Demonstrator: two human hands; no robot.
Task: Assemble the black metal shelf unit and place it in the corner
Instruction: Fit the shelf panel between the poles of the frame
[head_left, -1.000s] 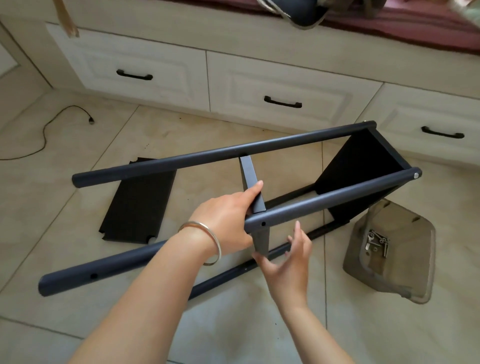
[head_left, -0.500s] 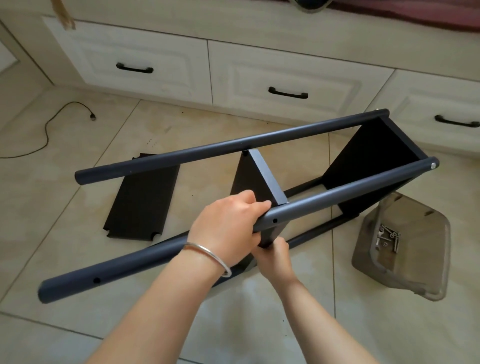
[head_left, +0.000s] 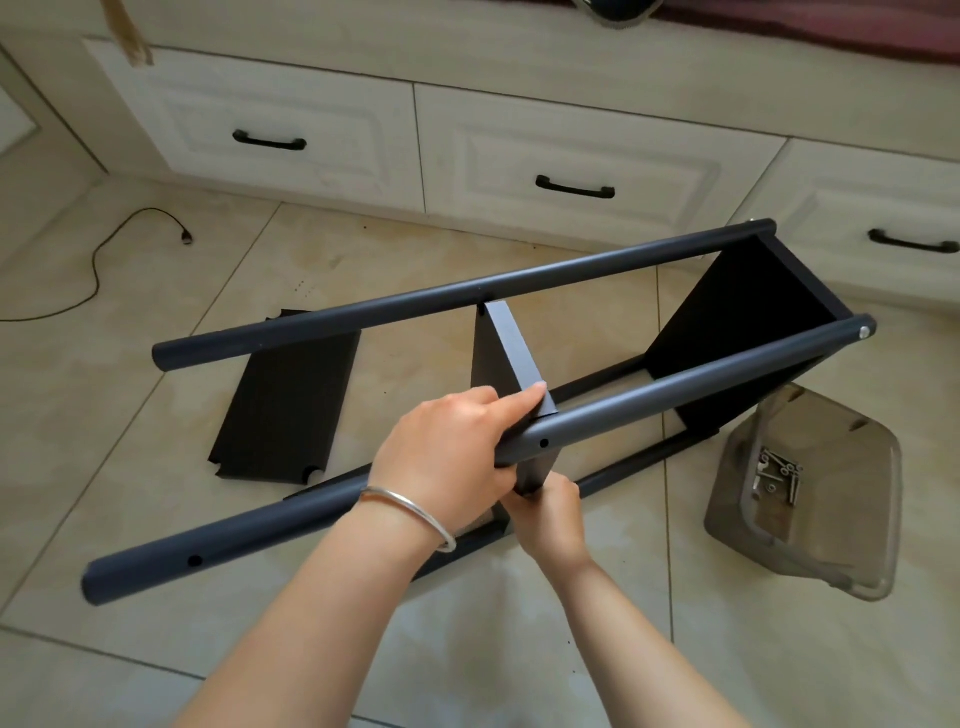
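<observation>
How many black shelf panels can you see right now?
3: an end panel fixed at the frame's far right, a middle panel held between the poles by both hands, and a loose panel flat on the floor. No others visible.

Even, soft daylight; faint shadows on the glossy beige floor tiles (head_left: 597, 639). Sharp focus; wide-angle bowing at frame edges.

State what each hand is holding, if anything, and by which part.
The left hand grips the near pole at mid-length, beside the middle shelf panel. The right hand holds that panel's lower edge.
</observation>
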